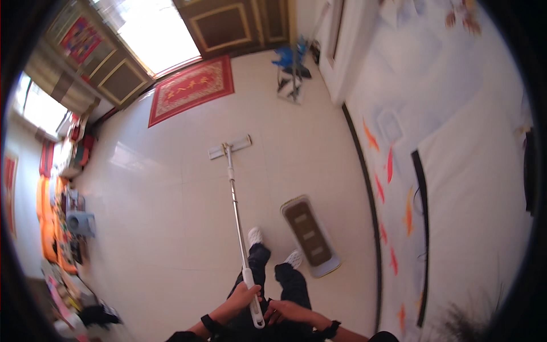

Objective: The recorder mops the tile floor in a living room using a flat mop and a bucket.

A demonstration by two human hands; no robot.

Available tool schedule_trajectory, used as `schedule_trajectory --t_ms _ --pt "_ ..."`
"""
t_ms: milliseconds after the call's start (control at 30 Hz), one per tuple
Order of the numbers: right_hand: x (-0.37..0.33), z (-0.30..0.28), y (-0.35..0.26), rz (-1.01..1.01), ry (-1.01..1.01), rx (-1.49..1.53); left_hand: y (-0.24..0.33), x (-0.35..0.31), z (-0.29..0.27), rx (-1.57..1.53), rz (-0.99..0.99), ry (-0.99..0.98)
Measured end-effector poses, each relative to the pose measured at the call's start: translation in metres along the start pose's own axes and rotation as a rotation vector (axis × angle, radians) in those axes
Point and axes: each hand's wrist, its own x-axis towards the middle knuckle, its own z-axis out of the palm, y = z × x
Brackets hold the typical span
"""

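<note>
A flat mop (238, 219) with a silver pole and a white grip reaches forward from my body. Its wide, pale head (242, 142) rests on the tiled floor ahead of my feet. My left hand (244, 298) is closed around the white grip, a little above its lower end. Just right of that end, my right hand (286, 311) has its fingers curled in against dark clothing. Whether it pinches anything is hidden. Both wrists carry dark bands.
A long grey bucket-like tub (327, 267) with a brown top stands right of my feet. A red doormat (194, 85) lies by the open doorway. Blue-and-white cleaning things (292, 74) lean near the far wall. An orange sofa (50, 211) and a grey stool (81, 223) line the left.
</note>
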Motion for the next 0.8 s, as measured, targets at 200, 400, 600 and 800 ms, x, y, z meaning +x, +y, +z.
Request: schedule_trajectory --t_ms 200,400,600,800 --pt "-0.08 0.097 -0.05 -0.076 0.085 0.34 0.02 -0.038 0.029 0.09 -0.007 -0.338" --pt "-0.099 0.159 -0.046 -0.076 0.43 0.523 0.03 -0.068 0.008 0.425 -0.132 -0.85" --pt "-0.046 0.192 -0.027 -0.248 0.078 0.911 -0.002 -0.07 -0.043 0.423 -0.145 -0.978" --pt "-0.005 0.22 -0.051 -0.396 0.43 0.545 -0.001 -0.062 -0.091 0.423 -0.097 -0.966"
